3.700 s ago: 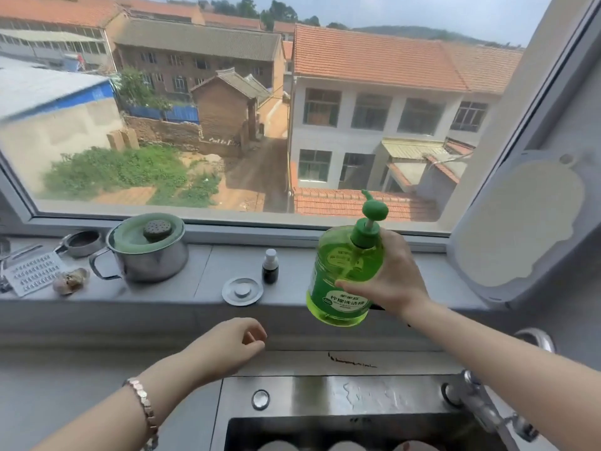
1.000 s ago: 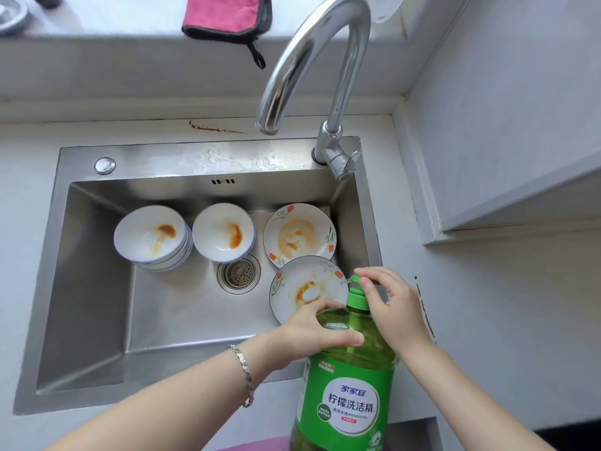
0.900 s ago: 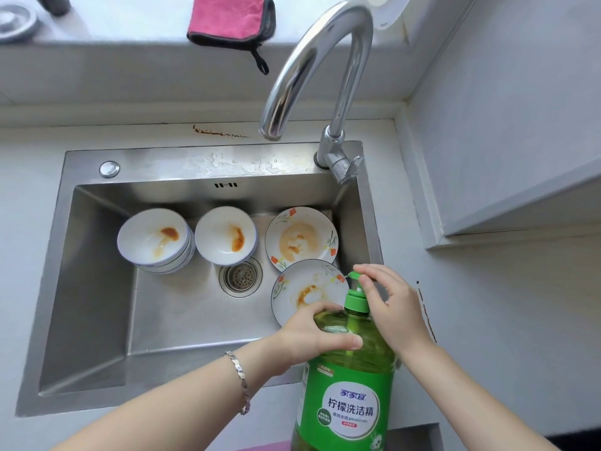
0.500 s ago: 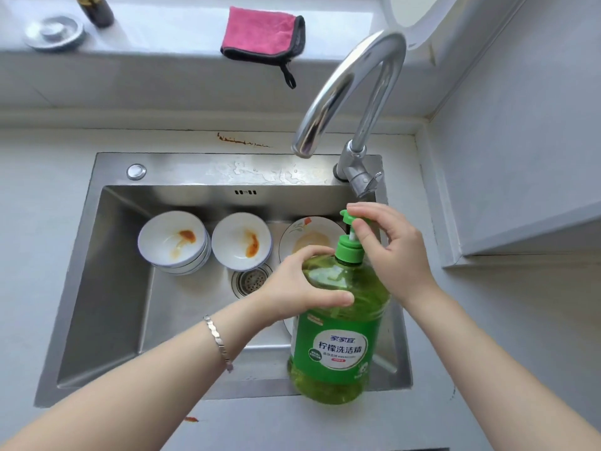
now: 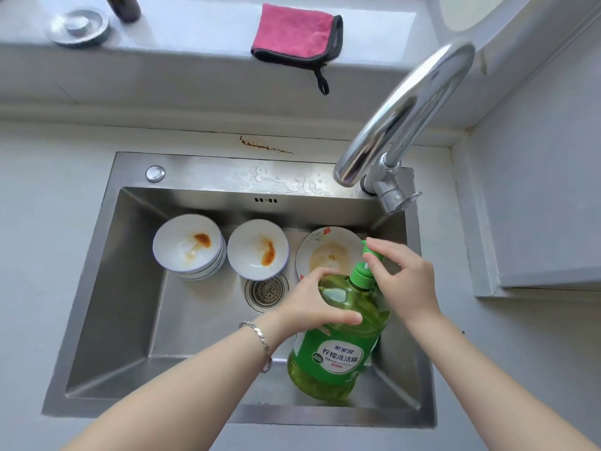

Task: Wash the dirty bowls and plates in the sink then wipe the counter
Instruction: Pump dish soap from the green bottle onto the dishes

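1. On the white oval label of the green translucent plastic pump bottle (image 5: 338, 336): large green characters "柠檬洗洁精". Smaller lines above and below too blurred to read. Dark green round badge at the label's 9 o'clock, writing illegible.
2. Left hand (image 5: 320, 304), silver link bracelet (image 5: 260, 340) at the wrist, wrapped round the bottle's shoulder and gripping it, thumb across the near side.
3. Right hand (image 5: 403, 278) curled over the green pump head, fingertips and thumb pinching it.
4. Bottle at 4 o'clock in the stainless steel sink (image 5: 97, 288), tilted with the pump toward 1 o'clock. Resting on the basin floor or held just above: cannot tell.
5. Along the basin's back: stack of white sauce-stained bowls (image 5: 188, 245) at 10 o'clock, single white stained bowl (image 5: 257, 249) just beside at 12, white floral-rimmed plate (image 5: 328, 252) at 1 o'clock, partly behind the right hand.
6. Brown streak (image 5: 266, 146) on the grey counter (image 5: 48, 222) behind the sink at 12 o'clock. Folded pink cloth with black edging (image 5: 292, 34) on the sill beyond.
7. Against one second ago: bottle then near the sink's front rim at 5 o'clock, now farther in over the basin. Second floral plate, then in plain view, now hidden behind bottle and left hand. Both grips unchanged.
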